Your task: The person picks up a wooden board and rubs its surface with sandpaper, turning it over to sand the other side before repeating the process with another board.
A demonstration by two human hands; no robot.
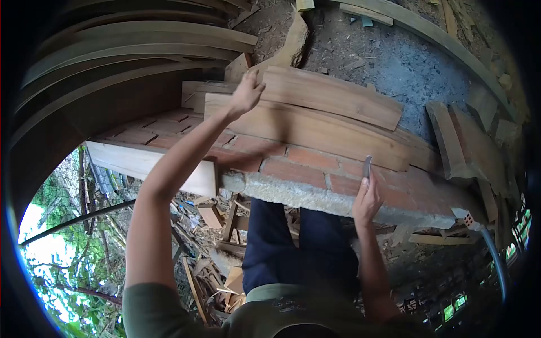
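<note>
My left hand is raised over the left end of two long wooden boards, its fingers partly curled and apart, with nothing visible in them. The nearer board lies on a brick ledge; the farther board sits just behind it. In my right hand, near the ledge's front edge, is a small curved metal tool pointing away from me. Its lower part is hidden in my fingers. Left of my legs, a pale board runs along the ledge's front.
Curved wooden pieces are stacked at the upper left. More planks lean at the right. Beyond the ledge, the ground has grey ash and wood chips. Scrap wood lies below, and a bluish pipe bends down at right.
</note>
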